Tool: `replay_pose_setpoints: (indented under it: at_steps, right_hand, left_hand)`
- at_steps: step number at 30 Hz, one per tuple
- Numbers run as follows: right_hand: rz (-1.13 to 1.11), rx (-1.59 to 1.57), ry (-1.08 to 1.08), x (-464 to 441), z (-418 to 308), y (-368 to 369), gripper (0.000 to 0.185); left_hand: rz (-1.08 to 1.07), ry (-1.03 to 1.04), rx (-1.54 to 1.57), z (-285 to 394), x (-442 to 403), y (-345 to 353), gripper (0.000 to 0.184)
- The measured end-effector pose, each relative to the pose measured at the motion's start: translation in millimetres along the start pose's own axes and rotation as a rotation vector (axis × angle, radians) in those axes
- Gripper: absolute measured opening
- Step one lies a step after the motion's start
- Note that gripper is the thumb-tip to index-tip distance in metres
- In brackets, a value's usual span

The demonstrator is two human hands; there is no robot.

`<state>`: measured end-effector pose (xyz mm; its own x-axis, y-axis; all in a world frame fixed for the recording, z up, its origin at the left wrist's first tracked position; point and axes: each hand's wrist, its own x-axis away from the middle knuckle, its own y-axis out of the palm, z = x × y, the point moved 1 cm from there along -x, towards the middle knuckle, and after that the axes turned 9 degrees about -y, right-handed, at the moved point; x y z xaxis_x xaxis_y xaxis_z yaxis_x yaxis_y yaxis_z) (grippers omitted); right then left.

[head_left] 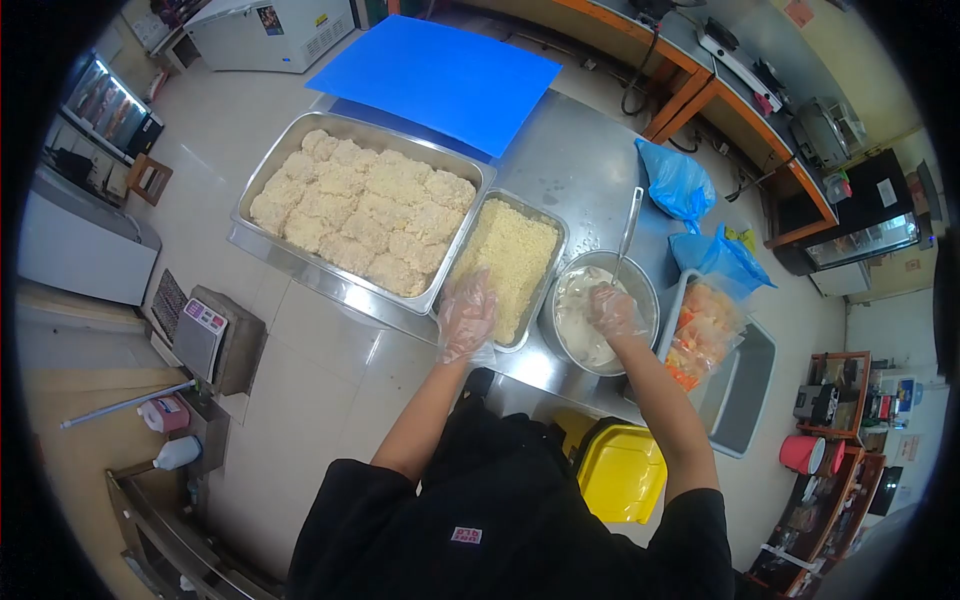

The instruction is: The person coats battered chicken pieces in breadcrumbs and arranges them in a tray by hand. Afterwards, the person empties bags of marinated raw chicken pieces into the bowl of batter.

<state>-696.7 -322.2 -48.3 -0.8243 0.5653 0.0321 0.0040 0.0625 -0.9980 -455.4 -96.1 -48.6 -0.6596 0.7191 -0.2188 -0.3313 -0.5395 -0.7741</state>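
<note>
Both my hands wear clear plastic gloves. My left hand (467, 312) rests at the near left side of a metal tray (562, 232) of pale yellow crumbs (510, 250), its fingers stretched out over them. My right hand (613, 310) reaches into a round metal pot (655, 330) of whitish batter (575, 305). Its fingertips dip into the batter and are hidden, so whether they grip anything does not show. A long-handled metal utensil (630, 225) leans in the same pot. Left of the crumbs, a large metal tray (270, 165) holds rows of crumb-coated pieces (370, 205).
A blue board (435, 75) lies behind the large tray. Right of the pot, a grey tub (750, 400) holds plastic bags of orange-pink food (700, 330). Blue plastic bags (675, 180) sit behind it. A yellow-lidded bin (622, 475) stands below the steel table (570, 135).
</note>
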Motion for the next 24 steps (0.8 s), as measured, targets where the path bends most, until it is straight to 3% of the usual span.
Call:
replay_pose_setpoints:
  at_steps: [3,6,18,21,24]
  right_hand:
    - [-0.146,0.041,-0.031,-4,-19,-41,0.033]
    - [-0.163,-0.135,0.016,0,-27,-69,0.041]
    - [-0.046,-0.145,0.015,29,-26,-71,0.039]
    - [-0.010,-0.002,-0.048,33,-44,-67,0.034]
    - [-0.113,0.114,-0.093,30,-40,-40,0.029]
  left_hand:
    - [0.025,0.007,-0.029,-2,2,4,0.046]
    - [0.043,-0.001,0.012,-2,1,4,0.044]
    - [0.030,0.000,0.051,-4,2,4,0.044]
    - [0.029,-0.002,0.032,-4,2,5,0.044]
    - [0.023,-0.002,0.018,-3,2,3,0.043]
